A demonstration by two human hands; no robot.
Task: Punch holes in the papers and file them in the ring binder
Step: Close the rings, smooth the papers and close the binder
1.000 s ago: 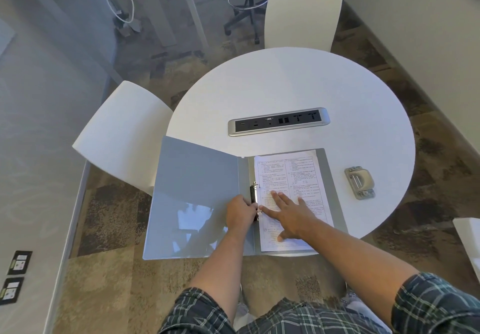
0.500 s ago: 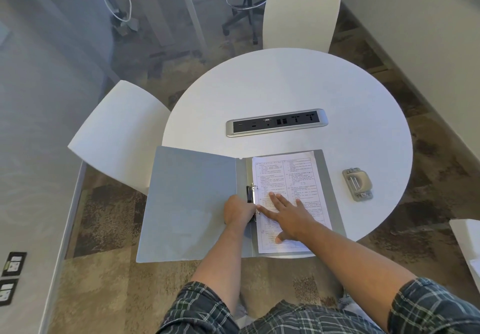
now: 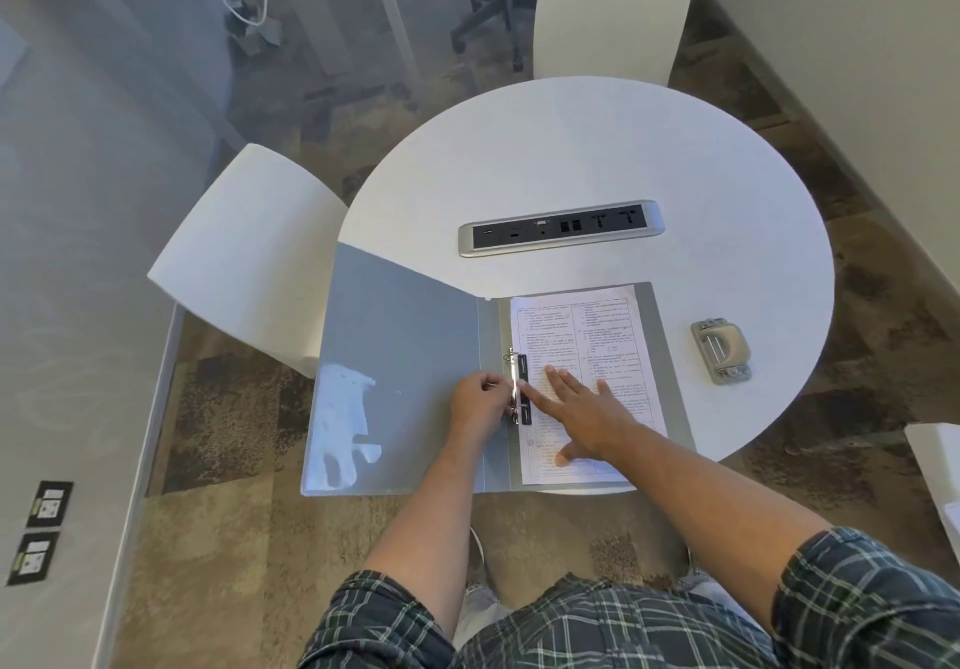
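Note:
A grey ring binder (image 3: 400, 356) lies open at the near edge of the round white table (image 3: 597, 148), its left cover hanging past the table edge. Printed papers (image 3: 597, 335) lie on the binder's right half, their left edge at the metal ring mechanism (image 3: 519, 387). My left hand (image 3: 478, 400) is pinched on the rings at the spine. My right hand (image 3: 582, 408) rests flat on the papers, fingers spread, pressing them down. A grey hole punch (image 3: 721, 351) sits on the table to the right of the binder, apart from both hands.
A silver power-socket strip (image 3: 561, 227) is set into the table beyond the binder. White chairs stand at the left (image 3: 249, 252) and at the far side (image 3: 613, 8). Another white surface (image 3: 935, 460) shows at the right edge. Carpet lies below.
The left cover has lifted slightly again and now shows a bright reflection. My left fingers have shifted up onto the rings; my right hand stays flat on the papers.

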